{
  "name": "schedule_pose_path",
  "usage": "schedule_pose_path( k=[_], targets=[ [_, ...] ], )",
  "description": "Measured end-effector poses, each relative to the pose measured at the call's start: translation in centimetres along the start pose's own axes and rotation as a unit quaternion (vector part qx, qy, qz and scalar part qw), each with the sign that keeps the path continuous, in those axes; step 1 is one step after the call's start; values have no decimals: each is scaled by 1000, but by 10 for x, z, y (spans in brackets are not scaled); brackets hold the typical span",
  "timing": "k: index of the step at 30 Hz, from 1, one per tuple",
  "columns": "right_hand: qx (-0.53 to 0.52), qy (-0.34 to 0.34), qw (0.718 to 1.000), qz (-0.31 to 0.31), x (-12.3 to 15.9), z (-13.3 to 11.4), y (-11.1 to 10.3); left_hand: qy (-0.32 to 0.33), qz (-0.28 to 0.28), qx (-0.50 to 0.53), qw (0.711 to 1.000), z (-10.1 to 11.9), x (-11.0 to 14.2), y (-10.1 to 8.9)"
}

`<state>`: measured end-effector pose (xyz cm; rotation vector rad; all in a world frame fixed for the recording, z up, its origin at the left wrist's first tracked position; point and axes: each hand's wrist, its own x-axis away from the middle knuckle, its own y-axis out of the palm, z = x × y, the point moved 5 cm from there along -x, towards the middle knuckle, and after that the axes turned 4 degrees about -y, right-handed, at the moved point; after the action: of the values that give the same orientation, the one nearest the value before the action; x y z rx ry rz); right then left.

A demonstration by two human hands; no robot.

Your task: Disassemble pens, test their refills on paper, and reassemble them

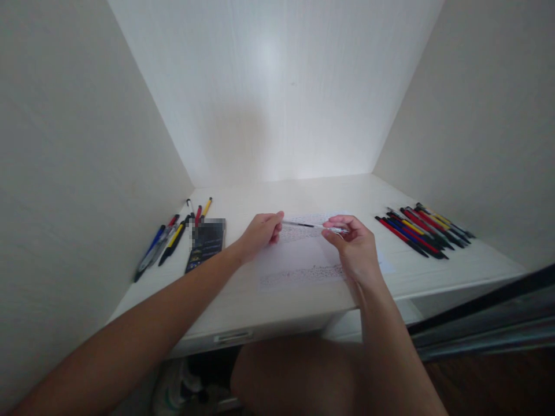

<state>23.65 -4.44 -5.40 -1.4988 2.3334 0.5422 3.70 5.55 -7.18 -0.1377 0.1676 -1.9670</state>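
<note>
My left hand [262,234] is closed, with finger and thumb pinching one end of a thin pen refill [306,224] that has a dark stretch along it. The refill runs level towards my right hand [353,240], whose fingers are closed on a clear pen barrel [340,230]. The refill's far end meets the barrel near my right thumb, but how deep it sits inside cannot be made out. Below both hands, a white sheet of paper [299,257] covered in small dark marks or writing lies on the desk.
Several pens [422,228] in red, blue, black and yellow lie side by side at the right. More pens [162,242] lie at the left, beside a dark pouch or box [208,240]. White panels enclose the desk [243,196] on three sides. A drawer handle [233,337] is at the front.
</note>
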Motion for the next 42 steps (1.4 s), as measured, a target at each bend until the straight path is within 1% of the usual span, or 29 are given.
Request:
schedule_pose_path(
  k=[3,5,8,10,14,17,20,22,23,25,27,30,33,36,39,42],
  targets=[
    [-5,19,1000,-3,0,3,1,21,8,9,1000,1,-1,-2],
    [8,36,999,-8,0,10,3,38,8,12,999,3,0,-1],
    [35,64,997,-14,-2,22,4,72,7,-12,997,8,4,1],
    [30,85,996,0,-3,28,3,100,12,-44,994,13,6,0],
    [-29,123,991,42,-1,32,2,129,32,-72,989,18,7,-6],
    [-56,147,986,49,1,29,4,134,29,-58,989,17,5,-7],
    [-65,154,984,55,2,27,4,131,20,-35,991,14,3,-8],
    [-69,154,983,65,1,29,1,115,35,20,993,12,2,-15],
    [-64,152,984,73,1,31,-1,103,54,64,991,10,2,-20],
    [-24,143,986,87,-1,37,-7,77,105,169,977,8,3,-31],
    [49,125,986,97,-3,41,-14,47,163,266,949,6,5,-40],
    [154,105,978,91,-5,43,-17,4,230,348,909,7,10,-43],
    [234,85,965,78,-5,37,-15,-15,250,365,897,10,16,-40],
    [291,62,952,64,-5,29,-13,-1,268,356,895,10,20,-38],
    [318,44,946,52,-5,23,-11,13,265,341,902,8,18,-38],
    [327,33,943,58,-5,21,-12,15,272,339,901,5,14,-39]
  ],
)
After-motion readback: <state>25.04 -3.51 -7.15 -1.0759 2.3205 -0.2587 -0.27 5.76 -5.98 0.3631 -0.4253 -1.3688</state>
